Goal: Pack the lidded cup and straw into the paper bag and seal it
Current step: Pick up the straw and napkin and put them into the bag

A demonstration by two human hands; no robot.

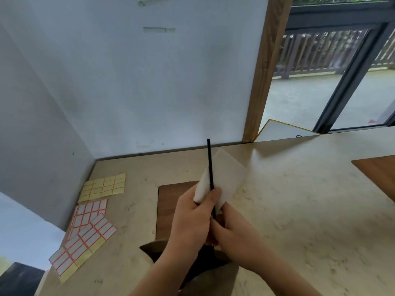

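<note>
A thin black straw (pixel 209 165) stands nearly upright at the middle of the view, lying against a white folded napkin (pixel 226 174). My left hand (pixel 192 216) is closed around the napkin's lower part, with its thumb pressing the straw. My right hand (pixel 233 229) grips the straw's lower end just below. Under both hands the open mouth of a brown paper bag (pixel 154 251) shows, dark inside. The lidded cup is not visible; my hands and forearms hide the bag's inside.
A dark wooden board (pixel 168 201) lies on the beige counter (pixel 299 210) under the bag. Sheets of red-bordered label stickers (pixel 89 229) and a yellow sheet (pixel 104 186) lie at the left. White walls close the back and left. Another wooden board (pixel 378 174) sits at right.
</note>
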